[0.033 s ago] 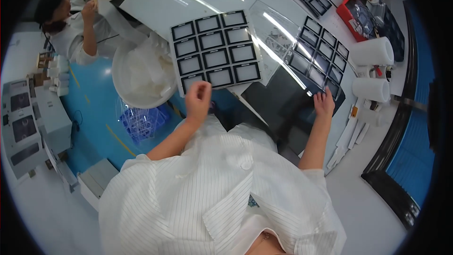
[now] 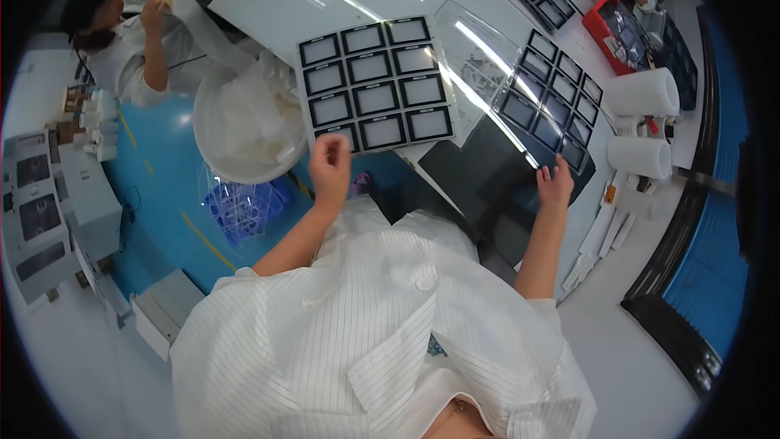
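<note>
A clear sheet with rows of black rectangular frames (image 2: 375, 97) lies on the table in front of me, its near edge by the table's edge. At its near left corner is my left hand (image 2: 330, 175), fingers curled into a pinch; what they hold, if anything, is too small to make out. To the right, a second sheet of black frames (image 2: 546, 98) lies over a dark panel (image 2: 471, 164). My right hand (image 2: 556, 185) is at that sheet's near corner, fingers apart and the index finger stretched out. Whether the fingertips touch the sheet I cannot tell.
A white round bin (image 2: 213, 154) full of crumpled translucent film stands left of the table, above a blue crate (image 2: 244, 207). White rolls (image 2: 642, 93) and a red tray (image 2: 605, 24) line the right side. Co-workers' hands (image 2: 154, 12) show at far left and far right.
My left hand has shifted slightly left, still pinched. My right hand has drawn a little nearer to me, and its fingers have spread further.
</note>
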`<action>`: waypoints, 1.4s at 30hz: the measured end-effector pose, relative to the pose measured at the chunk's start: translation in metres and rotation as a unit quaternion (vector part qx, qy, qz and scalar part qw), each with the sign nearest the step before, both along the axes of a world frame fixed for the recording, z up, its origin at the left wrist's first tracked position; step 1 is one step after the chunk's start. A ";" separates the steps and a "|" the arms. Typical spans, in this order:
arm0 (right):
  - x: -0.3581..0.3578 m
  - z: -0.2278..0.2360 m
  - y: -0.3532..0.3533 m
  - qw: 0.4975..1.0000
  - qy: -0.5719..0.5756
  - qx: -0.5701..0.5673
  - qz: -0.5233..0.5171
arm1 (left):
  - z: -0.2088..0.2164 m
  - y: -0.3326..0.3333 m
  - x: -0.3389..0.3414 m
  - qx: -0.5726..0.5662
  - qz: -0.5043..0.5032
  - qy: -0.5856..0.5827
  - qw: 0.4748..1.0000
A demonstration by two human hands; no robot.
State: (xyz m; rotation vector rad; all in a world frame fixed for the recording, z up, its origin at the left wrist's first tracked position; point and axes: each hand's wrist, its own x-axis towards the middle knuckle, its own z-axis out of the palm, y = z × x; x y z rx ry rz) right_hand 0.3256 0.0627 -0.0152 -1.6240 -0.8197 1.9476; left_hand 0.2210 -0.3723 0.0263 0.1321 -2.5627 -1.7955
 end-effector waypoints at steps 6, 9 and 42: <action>-0.057 0.061 -0.191 0.488 -0.106 0.696 0.516 | -0.063 -0.070 -0.018 -0.097 0.067 -0.009 0.993; -0.075 0.028 -0.202 0.579 -0.143 0.629 0.498 | -0.051 -0.068 -0.018 -0.051 0.007 -0.088 0.995; -0.096 0.064 -0.155 0.834 0.085 0.200 0.507 | -0.039 -0.091 -0.050 -0.053 -0.050 -0.069 0.995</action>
